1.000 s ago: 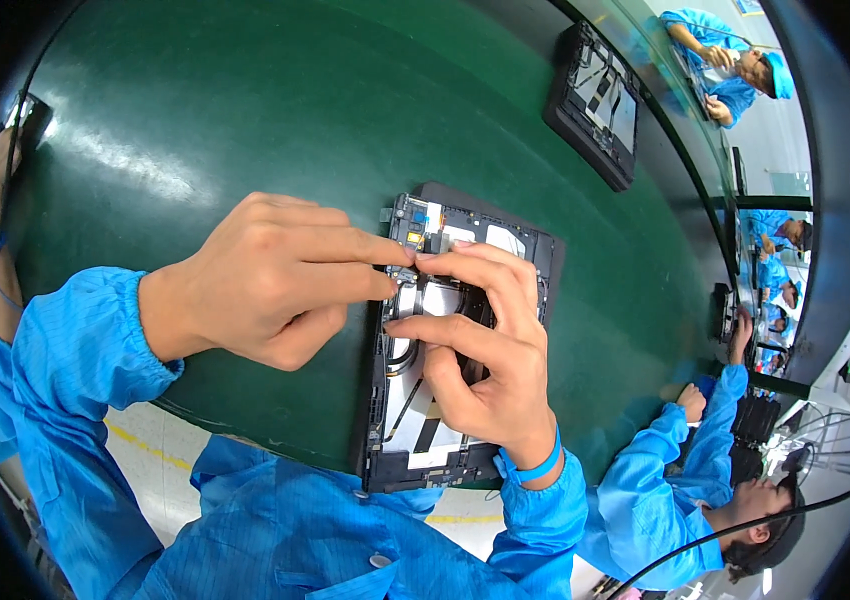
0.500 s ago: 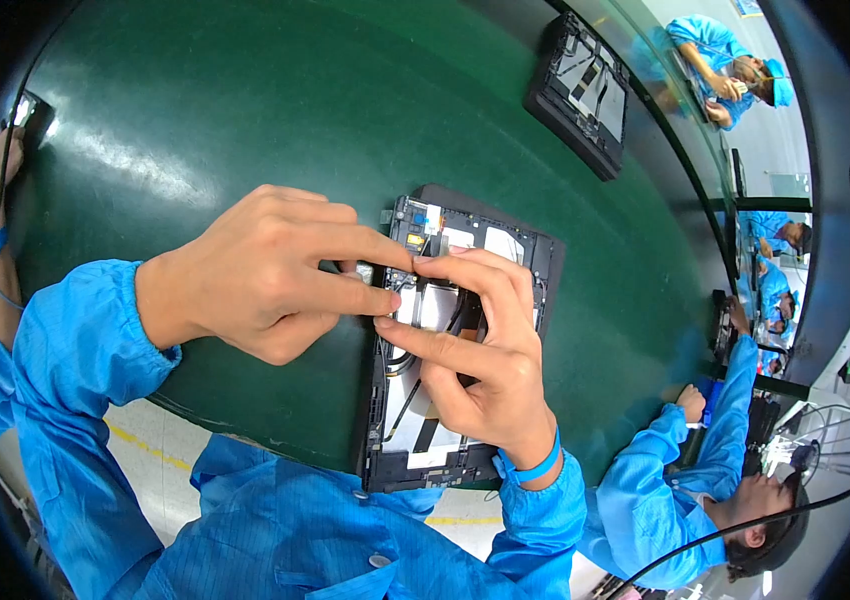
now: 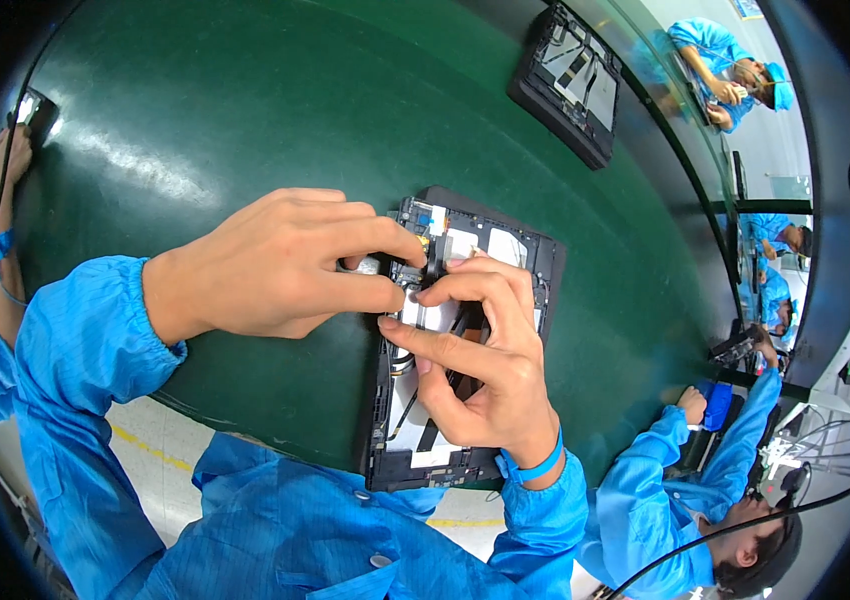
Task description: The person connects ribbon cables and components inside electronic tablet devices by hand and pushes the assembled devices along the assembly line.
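An opened flat electronic device (image 3: pixel 415 458), with a black frame, silver panels and thin black cables, lies tilted on a dark slab (image 3: pixel 553 262) in front of me. My left hand (image 3: pixel 290 265) reaches over its upper left edge. Two of its fingers are stretched and apart, their tips on the small parts there; its thumb is hidden. My right hand (image 3: pixel 490 365) rests over the device's middle, fingers bent and thumb tucked under. Its fingertips meet the left hand's at the cables, and what they pinch, if anything, is too small to make out.
On the green table (image 3: pixel 245 120), another opened device (image 3: pixel 575 75) sits on a dark slab at the far right. A co-worker (image 3: pixel 705 480) in blue works at the right beside a blue object (image 3: pixel 717 405). At the left edge, another person's hand (image 3: pixel 10 155) holds a dark object.
My left hand has slid slightly right, its upper finger bending more. The far device has shifted a little up and left. The right-hand co-worker's reaching arm and the dark object there have moved.
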A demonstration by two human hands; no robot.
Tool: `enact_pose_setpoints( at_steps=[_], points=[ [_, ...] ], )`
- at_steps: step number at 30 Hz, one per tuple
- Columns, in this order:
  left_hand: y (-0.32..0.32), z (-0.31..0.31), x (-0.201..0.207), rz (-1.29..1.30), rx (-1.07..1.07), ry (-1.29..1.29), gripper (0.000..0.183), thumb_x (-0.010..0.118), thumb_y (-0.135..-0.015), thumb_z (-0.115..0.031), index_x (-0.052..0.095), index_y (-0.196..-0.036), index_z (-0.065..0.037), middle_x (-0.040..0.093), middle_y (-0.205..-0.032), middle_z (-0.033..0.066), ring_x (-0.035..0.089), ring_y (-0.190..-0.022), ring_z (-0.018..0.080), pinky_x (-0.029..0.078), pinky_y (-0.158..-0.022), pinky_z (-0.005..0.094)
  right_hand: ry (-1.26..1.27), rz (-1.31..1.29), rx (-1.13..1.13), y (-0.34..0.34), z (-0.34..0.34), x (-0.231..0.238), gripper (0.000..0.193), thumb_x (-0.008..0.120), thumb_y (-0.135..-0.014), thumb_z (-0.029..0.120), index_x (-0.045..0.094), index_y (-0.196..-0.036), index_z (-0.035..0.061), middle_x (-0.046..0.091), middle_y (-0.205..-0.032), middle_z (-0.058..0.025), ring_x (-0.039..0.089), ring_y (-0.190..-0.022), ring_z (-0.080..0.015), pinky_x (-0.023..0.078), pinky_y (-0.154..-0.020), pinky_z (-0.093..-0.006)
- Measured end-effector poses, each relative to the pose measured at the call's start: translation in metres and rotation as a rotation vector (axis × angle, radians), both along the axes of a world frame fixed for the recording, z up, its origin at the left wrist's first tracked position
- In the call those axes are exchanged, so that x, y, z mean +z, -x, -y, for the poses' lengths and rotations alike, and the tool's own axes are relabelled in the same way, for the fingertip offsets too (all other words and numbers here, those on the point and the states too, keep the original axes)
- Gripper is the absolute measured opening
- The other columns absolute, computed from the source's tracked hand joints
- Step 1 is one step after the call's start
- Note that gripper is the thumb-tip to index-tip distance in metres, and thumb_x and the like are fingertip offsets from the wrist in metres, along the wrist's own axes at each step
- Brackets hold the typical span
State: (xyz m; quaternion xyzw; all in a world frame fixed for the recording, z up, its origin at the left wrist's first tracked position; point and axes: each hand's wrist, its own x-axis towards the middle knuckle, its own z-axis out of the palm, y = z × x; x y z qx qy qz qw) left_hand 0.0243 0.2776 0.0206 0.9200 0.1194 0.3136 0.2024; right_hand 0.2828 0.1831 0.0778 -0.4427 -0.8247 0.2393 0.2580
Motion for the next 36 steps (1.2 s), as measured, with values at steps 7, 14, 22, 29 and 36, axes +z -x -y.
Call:
enact_pose_setpoints(
  at_steps=[7, 14, 22, 29, 36],
  points=[
    [-0.004, 0.0, -0.005, -0.009, 0.02, -0.186, 0.019, 0.075, -0.085, -0.018, 0.073, -0.103, -0.011, 0.073, -0.136, 0.0077, 0.068, -0.088, 0.0213, 0.049, -0.072, 0.0363, -0.011, -0.016, -0.013, 0.0, -0.002, -0.004, 0.045, 0.074, -0.067, 0.006, 0.092, -0.107, 0.0131, 0.072, -0.113, -0.0112, 0.062, -0.121, -0.0378, 0.047, -0.116, -0.0548],
    [-0.018, 0.001, -0.007, -0.097, 0.057, -0.258, 0.018, 0.073, -0.089, -0.022, 0.068, -0.101, -0.012, 0.068, -0.144, 0.0106, 0.067, -0.098, 0.0223, 0.05, -0.081, 0.0367, -0.012, -0.042, -0.009, -0.004, -0.007, -0.006, 0.04, 0.074, -0.069, 0.0, 0.089, -0.104, 0.01, 0.069, -0.116, -0.0111, 0.061, -0.12, -0.0383, 0.049, -0.113, -0.0534],
    [-0.015, 0.003, -0.004, -0.093, 0.001, -0.219, 0.017, 0.069, -0.093, -0.022, 0.065, -0.102, -0.008, 0.066, -0.143, 0.014, 0.067, -0.098, 0.0276, 0.053, -0.087, 0.0412, -0.04, -0.077, -0.074, -0.003, -0.003, -0.007, 0.033, 0.074, -0.074, 0.0, 0.084, -0.104, 0.0077, 0.07, -0.116, -0.0119, 0.063, -0.119, -0.0383, 0.049, -0.111, -0.0528],
    [-0.018, 0.008, -0.002, 0.11, -0.001, -0.275, 0.024, 0.074, -0.089, -0.021, 0.064, -0.106, -0.007, 0.067, -0.141, 0.0165, 0.069, -0.101, 0.0316, 0.057, -0.086, 0.0437, 0.059, -0.2, 0.102, -0.008, -0.002, 0.002, 0.035, 0.074, -0.073, 0.004, 0.085, -0.106, 0.0051, 0.08, -0.114, -0.0106, 0.065, -0.119, -0.0373, 0.049, -0.111, -0.0498],
    [-0.018, 0.011, -0.005, 0.183, 0.013, -0.191, 0.025, 0.076, -0.089, -0.019, 0.066, -0.11, -0.01, 0.068, -0.139, 0.0181, 0.071, -0.098, 0.0334, 0.059, -0.086, 0.0441, 0.262, -0.284, 0.203, -0.015, -0.006, 0.004, 0.036, 0.072, -0.074, 0.003, 0.088, -0.106, 0.0049, 0.084, -0.11, -0.0079, 0.067, -0.115, -0.034, 0.049, -0.111, -0.0486]
  ],
)
